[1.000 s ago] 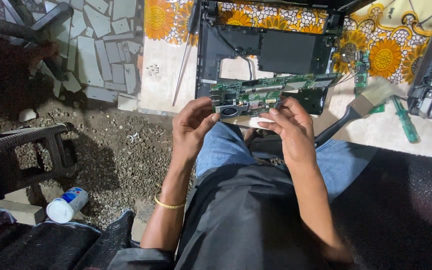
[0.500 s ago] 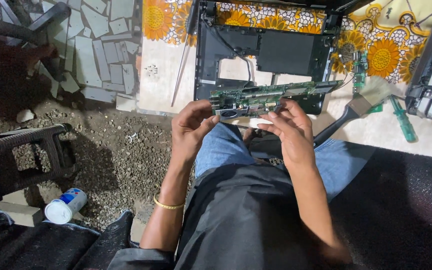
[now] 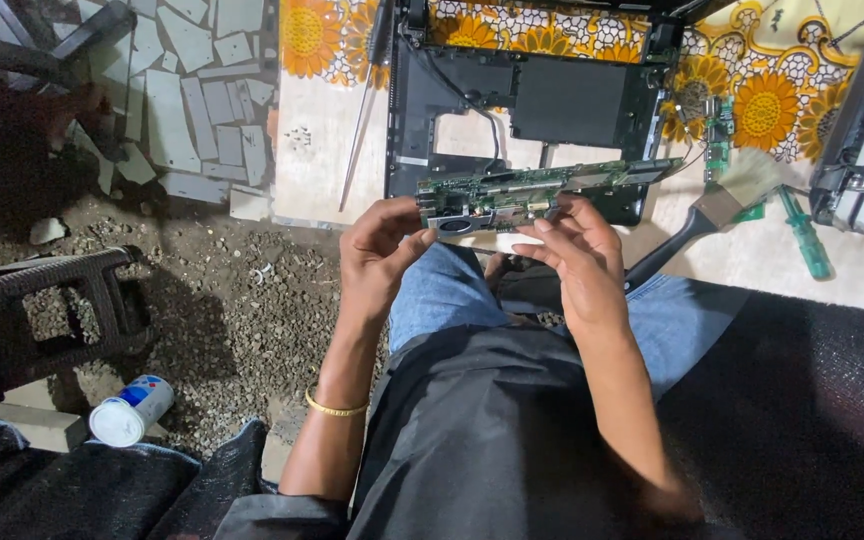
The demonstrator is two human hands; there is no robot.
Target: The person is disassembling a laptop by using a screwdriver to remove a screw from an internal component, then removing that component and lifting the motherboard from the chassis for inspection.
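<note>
Both hands' grip closed on green circuit board (image 3: pixel 542 192), left hand (image 3: pixel 377 255), right hand (image 3: pixel 577 258); board held above lap, before open laptop case (image 3: pixel 522 100). Barely shifted since a second ago; brush (image 3: pixel 717 210) idle.

I see bare forearms, no sleeves. Thin gold bangle (image 3: pixel 337 406) on left wrist. Wearing blue jeans (image 3: pixel 442 290) w/ dark grey top (image 3: pixel 472 430).
</note>
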